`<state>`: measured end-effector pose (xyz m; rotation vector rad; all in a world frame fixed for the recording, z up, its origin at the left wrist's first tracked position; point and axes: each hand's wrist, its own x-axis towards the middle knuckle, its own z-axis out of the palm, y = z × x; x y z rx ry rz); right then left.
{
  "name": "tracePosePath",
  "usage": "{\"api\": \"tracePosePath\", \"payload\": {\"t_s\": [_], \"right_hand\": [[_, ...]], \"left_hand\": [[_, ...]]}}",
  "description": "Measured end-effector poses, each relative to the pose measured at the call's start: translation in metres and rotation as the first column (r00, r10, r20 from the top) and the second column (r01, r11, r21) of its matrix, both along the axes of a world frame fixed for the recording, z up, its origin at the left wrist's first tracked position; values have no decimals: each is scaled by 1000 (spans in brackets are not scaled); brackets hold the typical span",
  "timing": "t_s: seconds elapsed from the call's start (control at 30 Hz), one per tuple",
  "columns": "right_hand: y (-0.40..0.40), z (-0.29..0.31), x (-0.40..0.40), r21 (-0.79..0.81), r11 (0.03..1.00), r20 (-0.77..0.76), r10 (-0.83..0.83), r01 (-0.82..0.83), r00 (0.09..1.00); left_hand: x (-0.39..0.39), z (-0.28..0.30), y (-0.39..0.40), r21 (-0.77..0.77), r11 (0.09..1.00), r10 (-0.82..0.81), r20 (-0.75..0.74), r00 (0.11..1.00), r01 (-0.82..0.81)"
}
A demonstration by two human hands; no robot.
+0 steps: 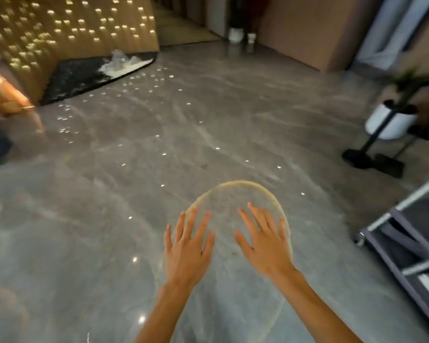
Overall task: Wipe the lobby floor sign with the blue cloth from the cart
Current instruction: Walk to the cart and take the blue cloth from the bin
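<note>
Hands, 2 of them, are spread wide and hold nothing: left hand [187, 246], right hand [264, 241]. Behind them lies 1 grey marble floor [159, 144], then 1 cart [406, 246] at right, 1 white planter [390, 121]. No blue cloth shows; sign cannot tell.

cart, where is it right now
In the head view the cart sits at the right edge of the frame, just right of the right hand and nearer the camera than the white planter on its black stand.

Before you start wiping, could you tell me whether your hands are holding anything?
Empty: left hand and right hand are open, fingers spread; no cloth visible.
</note>
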<state>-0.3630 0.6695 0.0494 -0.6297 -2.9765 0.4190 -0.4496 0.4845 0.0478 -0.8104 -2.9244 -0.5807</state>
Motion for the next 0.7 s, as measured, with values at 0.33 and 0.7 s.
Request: {"api": "tracePosePath", "payload": {"t_s": [0.33,0.7], "right_hand": [[46,10,75,20,879,-43,-475,476,879],[134,7,179,-74,626,-41,-780,776,625]], "left_hand": [[7,-7,124,45,895,-443,-8,896,443],[84,-8,261,27,709,-706,25,708,705]]}}
